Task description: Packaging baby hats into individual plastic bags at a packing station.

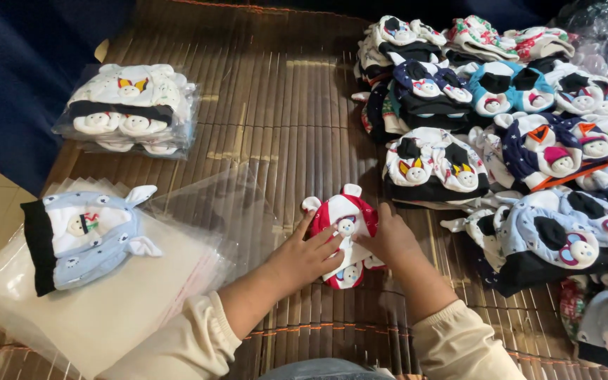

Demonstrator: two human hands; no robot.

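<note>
A red and white baby cap [345, 219] with small ears and a round snowman face lies on the bamboo mat [283, 112]. A second red cap [346, 276] peeks out beneath it. My left hand [302, 257] presses flat on the caps' left side. My right hand [390, 239] rests on their right side, fingers on the fabric. A light blue cap [82, 236] with a black band lies on a stack of clear plastic bags [107, 309] to the left.
A sealed clear bag of white caps [131, 109] sits at the back left. A large heap of assorted caps [522, 134] fills the right side. Dark blue cloth [15, 77] hangs at the far left.
</note>
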